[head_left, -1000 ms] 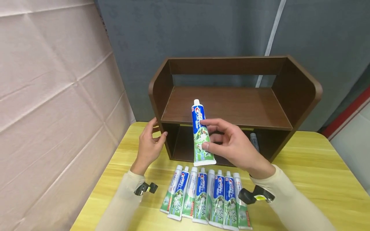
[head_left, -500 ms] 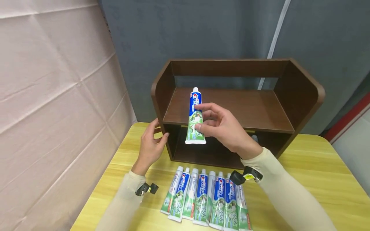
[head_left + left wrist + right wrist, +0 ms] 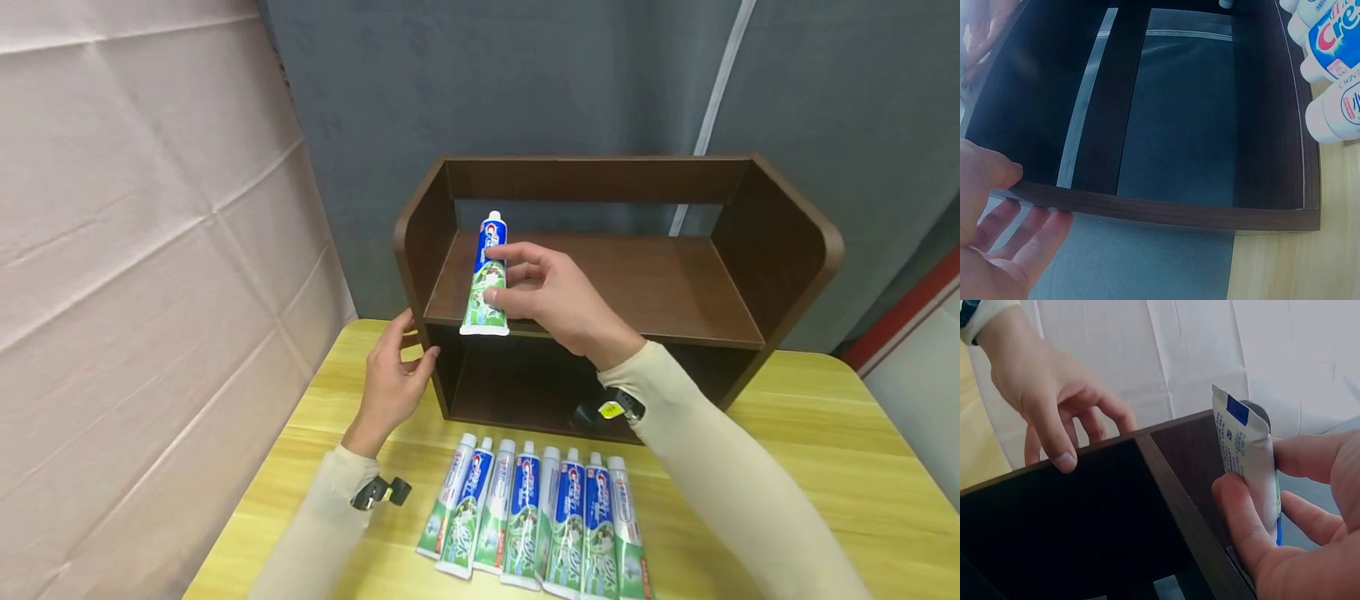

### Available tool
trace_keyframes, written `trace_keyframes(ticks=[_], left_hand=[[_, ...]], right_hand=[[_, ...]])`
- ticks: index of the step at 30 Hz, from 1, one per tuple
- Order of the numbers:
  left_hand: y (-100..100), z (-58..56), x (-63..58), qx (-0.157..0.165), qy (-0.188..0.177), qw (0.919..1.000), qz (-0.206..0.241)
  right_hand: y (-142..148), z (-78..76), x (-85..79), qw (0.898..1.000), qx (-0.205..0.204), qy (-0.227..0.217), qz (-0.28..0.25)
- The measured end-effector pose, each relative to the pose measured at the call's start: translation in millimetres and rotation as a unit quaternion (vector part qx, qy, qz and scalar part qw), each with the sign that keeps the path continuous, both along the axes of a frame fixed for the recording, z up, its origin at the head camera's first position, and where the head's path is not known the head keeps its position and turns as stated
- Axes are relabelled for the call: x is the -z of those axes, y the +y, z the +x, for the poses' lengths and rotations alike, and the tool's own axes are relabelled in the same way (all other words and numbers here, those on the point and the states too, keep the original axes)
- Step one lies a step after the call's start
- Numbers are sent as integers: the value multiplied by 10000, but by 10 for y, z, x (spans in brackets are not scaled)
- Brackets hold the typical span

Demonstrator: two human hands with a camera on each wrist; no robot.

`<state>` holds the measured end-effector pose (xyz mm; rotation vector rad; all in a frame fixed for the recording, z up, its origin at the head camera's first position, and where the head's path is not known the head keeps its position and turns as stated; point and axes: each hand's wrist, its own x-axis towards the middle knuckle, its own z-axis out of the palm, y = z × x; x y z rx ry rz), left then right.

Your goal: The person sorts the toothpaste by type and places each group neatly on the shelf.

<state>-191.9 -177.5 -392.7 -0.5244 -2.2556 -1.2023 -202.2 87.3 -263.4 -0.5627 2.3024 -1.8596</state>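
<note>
My right hand (image 3: 555,296) pinches a blue and green Crest toothpaste tube (image 3: 486,275) between thumb and fingers, cap pointing away. The tube is above the front left of the upper board of a dark brown two-tier shelf (image 3: 615,258); whether it touches the board I cannot tell. In the right wrist view the tube's white back (image 3: 1250,462) shows. My left hand (image 3: 393,375) grips the shelf's left side panel, thumb inside and fingers outside, as the left wrist view shows at the panel's edge (image 3: 1166,211).
Several toothpaste tubes (image 3: 525,517) lie in a row on the yellow wooden table (image 3: 840,467), in front of the shelf. Inside the lower compartment, a white cap (image 3: 1226,3) shows at the edge of the left wrist view. A pale cloth (image 3: 150,250) hangs at the left.
My right hand has carried the toothpaste tube forward and to the left, from in front of the shelf to over its upper board. The left hand has stayed on the side panel.
</note>
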Motion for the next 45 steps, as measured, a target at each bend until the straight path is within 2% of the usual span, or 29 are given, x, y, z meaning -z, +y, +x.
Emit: trace_keyframes(ticks=[8, 19, 21, 24, 27, 32, 45], left_hand=[[-9, -14, 33, 110, 37, 9999, 26], [-23, -16, 38, 192, 102, 9998, 43], [-22, -8, 37, 180, 88, 9998, 39], [-22, -5, 30, 146, 65, 9999, 33], [-21, -5, 19, 118, 19, 9999, 59], [-25, 1, 10, 113, -20, 9999, 78], [-7, -9, 26, 154, -91, 9998, 65]], right_hand=[[-100, -161, -22, 9994, 78, -47, 346], [-208, -331, -28, 9983, 121, 94, 563], [-228, -354, -18, 9974, 153, 224, 665], [-251, -375, -19, 9939, 238, 481, 963], [-262, -386, -40, 9860, 332, 758, 1448], [-266, -390, -80, 9742, 316, 961, 2017], [-224, -390, -58, 9659, 378, 1108, 2310]])
